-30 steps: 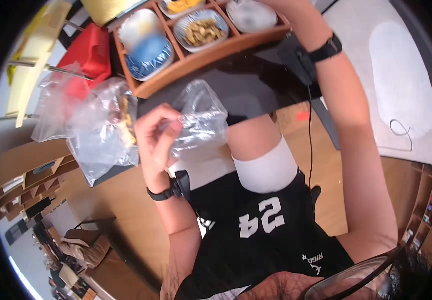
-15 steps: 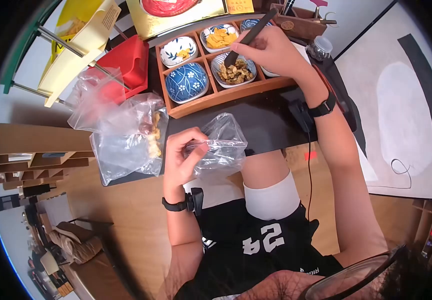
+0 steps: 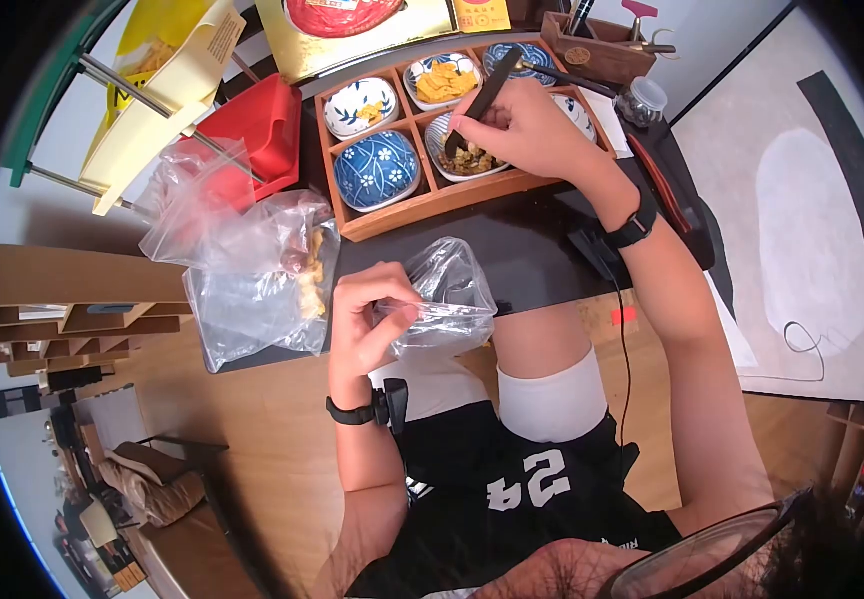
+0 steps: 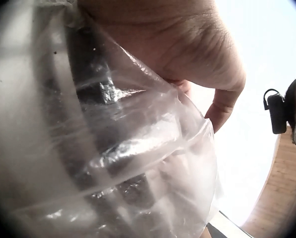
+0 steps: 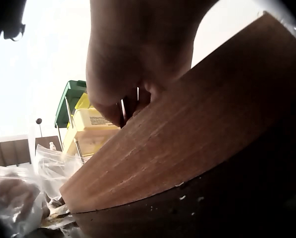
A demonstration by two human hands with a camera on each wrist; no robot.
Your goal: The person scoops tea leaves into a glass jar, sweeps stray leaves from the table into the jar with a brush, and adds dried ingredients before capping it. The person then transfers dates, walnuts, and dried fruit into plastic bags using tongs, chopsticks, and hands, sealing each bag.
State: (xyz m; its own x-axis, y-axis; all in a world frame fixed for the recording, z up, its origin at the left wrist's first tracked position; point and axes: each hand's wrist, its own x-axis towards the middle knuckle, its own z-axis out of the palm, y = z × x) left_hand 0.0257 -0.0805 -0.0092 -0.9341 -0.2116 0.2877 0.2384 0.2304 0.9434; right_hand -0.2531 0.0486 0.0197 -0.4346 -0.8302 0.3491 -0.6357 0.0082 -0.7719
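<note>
My left hand (image 3: 367, 314) pinches the edge of a clear plastic bag (image 3: 452, 290) in front of the wooden tray (image 3: 472, 205); in the left wrist view the bag (image 4: 133, 144) fills much of the picture. Over the tray, my right hand (image 3: 527, 130) grips a black utensil (image 3: 487, 92), its lower end in the bowl of brown pieces (image 3: 462, 160). In the right wrist view the tray's side wall (image 5: 177, 134) hides the fingertips of the right hand (image 5: 138, 59).
Other patterned bowls (image 3: 377, 170) sit in the tray's compartments. Left of it are a red bin (image 3: 262, 130) and clear bags (image 3: 252, 299) with food pieces. A lidded jar (image 3: 642, 100), a wooden holder (image 3: 602, 50) and a red-black object (image 3: 657, 185) are on the right.
My right hand has come down from the top of the view to the bowl of brown pieces, the black utensil now showing in it. The left hand keeps its pinch on the bag.
</note>
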